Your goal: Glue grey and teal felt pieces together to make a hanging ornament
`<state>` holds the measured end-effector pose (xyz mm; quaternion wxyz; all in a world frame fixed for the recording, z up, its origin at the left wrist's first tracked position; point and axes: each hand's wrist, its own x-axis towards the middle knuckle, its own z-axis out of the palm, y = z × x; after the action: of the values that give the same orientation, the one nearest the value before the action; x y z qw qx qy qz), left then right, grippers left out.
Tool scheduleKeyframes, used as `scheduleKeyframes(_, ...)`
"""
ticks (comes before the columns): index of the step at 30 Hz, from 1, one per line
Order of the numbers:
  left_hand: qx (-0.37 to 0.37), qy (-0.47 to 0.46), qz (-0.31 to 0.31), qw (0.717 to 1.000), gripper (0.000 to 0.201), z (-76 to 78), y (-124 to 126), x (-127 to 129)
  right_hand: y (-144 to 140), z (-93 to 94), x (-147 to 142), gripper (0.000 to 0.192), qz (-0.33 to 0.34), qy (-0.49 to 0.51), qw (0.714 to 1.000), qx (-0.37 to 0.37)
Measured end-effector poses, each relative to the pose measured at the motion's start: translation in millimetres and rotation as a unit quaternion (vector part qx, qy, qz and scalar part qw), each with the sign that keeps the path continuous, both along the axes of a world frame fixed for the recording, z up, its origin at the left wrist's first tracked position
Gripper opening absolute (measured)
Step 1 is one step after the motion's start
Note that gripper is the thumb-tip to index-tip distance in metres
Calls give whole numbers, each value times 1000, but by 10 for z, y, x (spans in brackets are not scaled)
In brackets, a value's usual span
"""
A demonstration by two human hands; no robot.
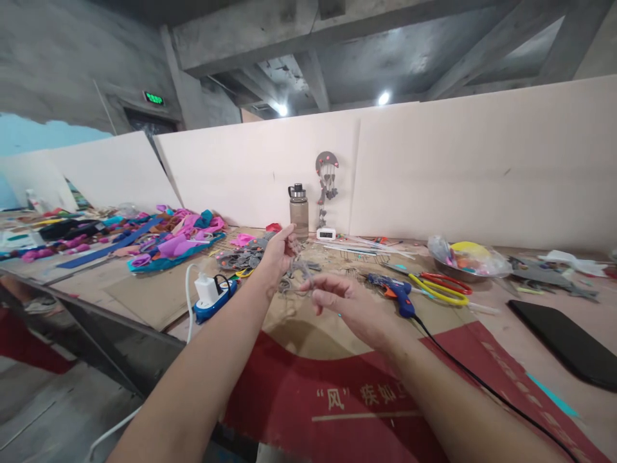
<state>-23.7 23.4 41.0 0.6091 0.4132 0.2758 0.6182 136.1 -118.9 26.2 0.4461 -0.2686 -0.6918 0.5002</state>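
My left hand (281, 252) is raised over the cardboard, its fingers pinched together. Lower and to the right, my right hand (340, 299) is closed too, with thumb and fingertips pressed together. Between the two runs a thin, blurred grey strand (304, 267), which both hands seem to grip; its exact kind does not show. Just left of my left hand lies a pile of grey felt pieces (243, 258). A blue glue gun (398, 292) rests to the right of my right hand, beside scissors with red and yellow handles (441, 289).
A bottle (299, 215), a small digital clock (326, 235) and a grey hanging ornament (327, 164) are at the back panel. On the left are a power strip (215, 299) and bright felt scraps (183, 238). A bowl (457, 273) and black phone (562, 341) lie right.
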Motion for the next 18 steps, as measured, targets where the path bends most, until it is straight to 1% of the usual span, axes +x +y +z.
scheduleKeyframes(2,-5,-26,-5,1000,22,-105,28,-64,-30,10,-28,18,2,-11,1000,-1)
scheduleKeyframes(3,-10,-9,3,1000,22,-158,30,-99,-28,12,-34,18,-11,-6,1000,-4)
scheduleKeyframes(5,-12,73,22,997,25,-237,15,-164,-1,14,-24,19,-56,16,998,-2)
scheduleKeyframes(7,17,150,16,988,29,-267,-9,-208,21,24,3,17,-78,13,997,6)
scheduleKeyframes(8,34,184,12,982,30,-268,-20,-219,20,32,17,17,-74,-6,997,9)
scheduleKeyframes(10,58,258,11,964,28,-266,-31,-223,-16,49,24,17,-23,-81,996,22)
scheduleKeyframes(12,67,348,16,935,25,-275,-30,-218,-84,48,-3,19,55,-180,981,54)
scheduleKeyframes(14,75,444,15,893,25,-295,-22,-221,-153,24,-56,23,99,-270,951,116)
scheduleKeyframes(16,79,537,22,840,26,-312,-18,-237,-193,-11,-111,30,87,-344,918,176)
scheduleKeyframes(18,79,604,44,792,29,-316,-20,-256,-198,-42,-148,37,50,-401,891,208)
